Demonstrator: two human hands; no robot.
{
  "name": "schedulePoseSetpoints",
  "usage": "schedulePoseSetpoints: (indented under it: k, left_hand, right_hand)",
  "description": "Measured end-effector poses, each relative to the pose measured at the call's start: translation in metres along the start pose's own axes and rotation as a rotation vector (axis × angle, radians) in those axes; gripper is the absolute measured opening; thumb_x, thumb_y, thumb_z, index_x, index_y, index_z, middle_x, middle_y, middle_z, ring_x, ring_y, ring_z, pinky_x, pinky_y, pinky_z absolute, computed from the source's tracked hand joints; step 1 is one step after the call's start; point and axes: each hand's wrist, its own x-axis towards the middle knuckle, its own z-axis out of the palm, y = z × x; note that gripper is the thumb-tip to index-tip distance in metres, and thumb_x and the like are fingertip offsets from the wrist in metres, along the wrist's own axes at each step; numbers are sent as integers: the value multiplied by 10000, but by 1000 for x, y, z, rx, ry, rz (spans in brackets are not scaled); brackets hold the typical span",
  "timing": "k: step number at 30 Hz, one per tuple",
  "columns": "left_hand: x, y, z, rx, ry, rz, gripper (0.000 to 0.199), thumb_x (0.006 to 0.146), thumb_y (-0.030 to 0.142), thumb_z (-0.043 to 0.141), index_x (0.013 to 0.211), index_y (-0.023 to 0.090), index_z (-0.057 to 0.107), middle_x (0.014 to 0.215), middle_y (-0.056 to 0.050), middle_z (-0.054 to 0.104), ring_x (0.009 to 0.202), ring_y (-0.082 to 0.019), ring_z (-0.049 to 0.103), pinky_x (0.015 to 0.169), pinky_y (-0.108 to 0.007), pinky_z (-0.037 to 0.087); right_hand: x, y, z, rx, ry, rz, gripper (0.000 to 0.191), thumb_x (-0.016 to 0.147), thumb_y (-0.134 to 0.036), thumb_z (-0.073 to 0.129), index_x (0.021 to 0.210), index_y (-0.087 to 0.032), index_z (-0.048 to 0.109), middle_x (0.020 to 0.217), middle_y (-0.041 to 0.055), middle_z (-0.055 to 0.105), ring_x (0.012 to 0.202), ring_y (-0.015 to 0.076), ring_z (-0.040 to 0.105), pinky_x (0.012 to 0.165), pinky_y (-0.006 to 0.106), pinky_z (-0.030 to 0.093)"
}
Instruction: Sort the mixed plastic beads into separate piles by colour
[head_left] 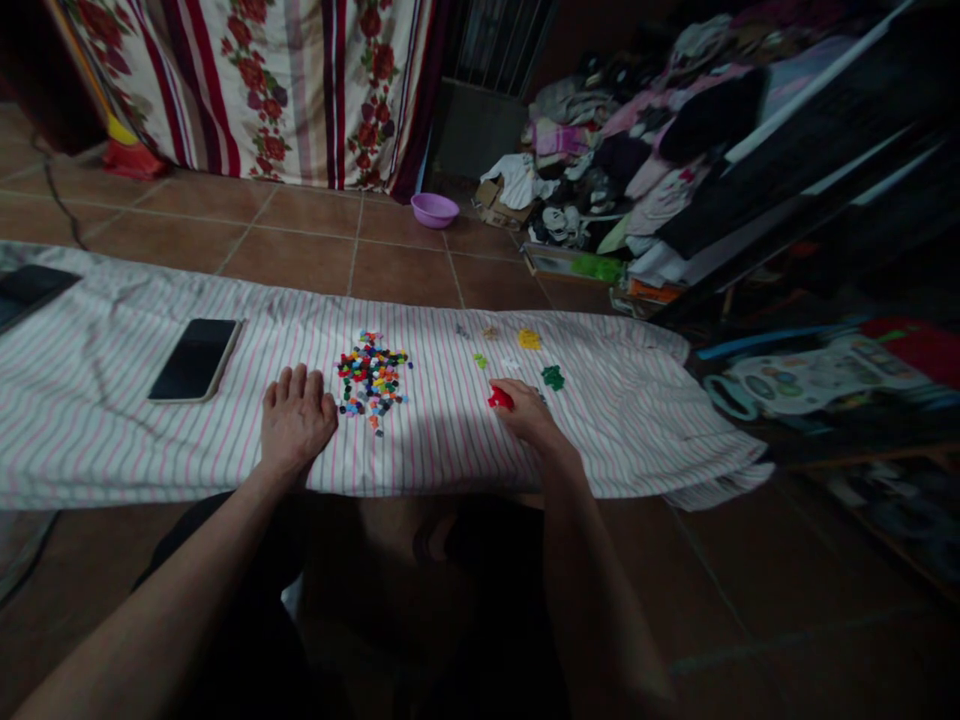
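Observation:
A mixed heap of small, many-coloured plastic pieces (375, 370) lies on the striped cloth (442, 440). Just left of it my left hand (296, 415) rests flat on the cloth, fingers stretched out and holding nothing. My right hand (525, 408) is curled around small red pieces (500, 398), which show between finger and thumb; whether some of them lie on the cloth is hard to tell. Beyond that hand are small single-colour groups: dark green pieces (553, 377), yellow pieces (529, 339), light green pieces (480, 360), white pieces (511, 364), tan pieces (490, 333) and grey pieces (462, 331).
A dark-screened phone (195, 360) lies left of my left hand, with another dark flat device (34, 290) at the far left edge. A purple basin (435, 210) stands on the tiled floor beyond the table. Piled clothes (600, 150) fill the back right.

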Motion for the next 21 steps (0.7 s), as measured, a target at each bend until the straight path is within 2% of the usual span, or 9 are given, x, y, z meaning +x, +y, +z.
schedulePoseSetpoints:
  k: [7,13,18,21]
  left_hand:
    - [0,-1,0,-19,6,5,468,924,319,317,1273,88,525,1395,-216,498,1348,-363,392,1079,-517,301]
    - [0,-1,2,-31,11,2,480,924,314,305,1287,80,514,1402,-223,489,1363,-363,375,1089,-521,286]
    - [0,0,-1,-50,2,-8,477,916,316,308,1288,94,508,1409,-216,485,1367,-359,371,1090,-528,285]
    - [0,1,-2,-37,5,-6,464,915,314,317,1274,100,518,1399,-214,497,1357,-358,387,1083,-520,297]
  right_hand:
    - [-3,6,-3,41,-18,15,582,718,-230,568,1297,-164,577,1285,142,605,1179,293,549,1026,461,417]
    - [0,9,2,67,0,42,574,720,-388,639,1248,-165,615,1226,141,633,1151,305,569,1013,470,426]
    - [4,12,8,96,79,49,416,747,-343,598,1120,-178,680,1142,127,674,1081,283,605,972,456,455]
    - [3,13,8,106,84,42,396,736,-295,583,1099,-177,686,1126,123,681,1069,273,612,973,454,454]
